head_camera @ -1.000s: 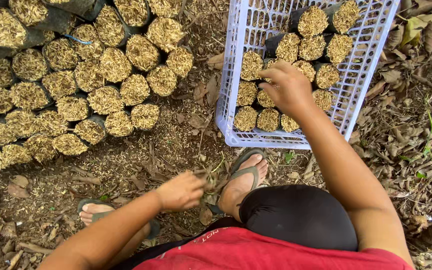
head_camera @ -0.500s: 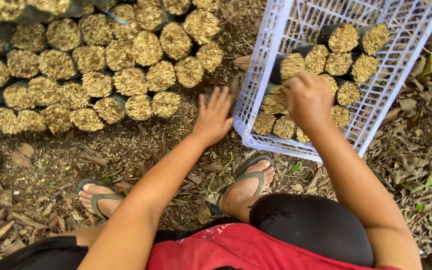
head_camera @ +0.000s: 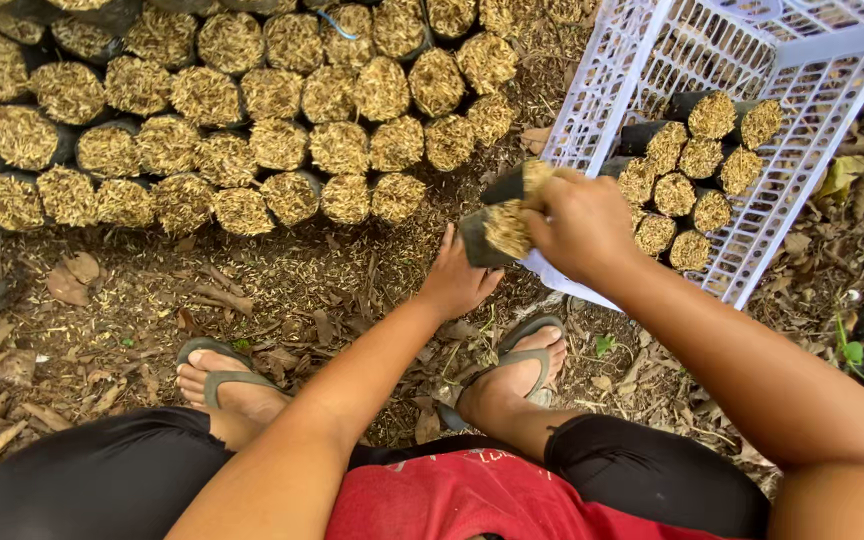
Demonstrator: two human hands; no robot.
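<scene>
My right hand (head_camera: 580,222) grips black seedling bags filled with straw-coloured husk (head_camera: 508,222), lifted just outside the near left corner of a white plastic crate (head_camera: 602,95). My left hand (head_camera: 460,280) reaches up under the lowest bag, fingers touching its black side. Several more filled bags (head_camera: 697,165) stand inside the crate. On the ground to the left, many filled bags (head_camera: 252,130) stand packed in rows.
I squat on ground covered with dry leaves and husk; my feet in sandals (head_camera: 224,375) (head_camera: 522,365) are below the hands. Bare ground lies between the rows and my feet. Dry leaves and a small green plant (head_camera: 857,355) lie right of the crate.
My right hand has lifted bags out of the crate toward the left. My left hand moved right from near the rows to meet the bags. The camera view shifted slightly.
</scene>
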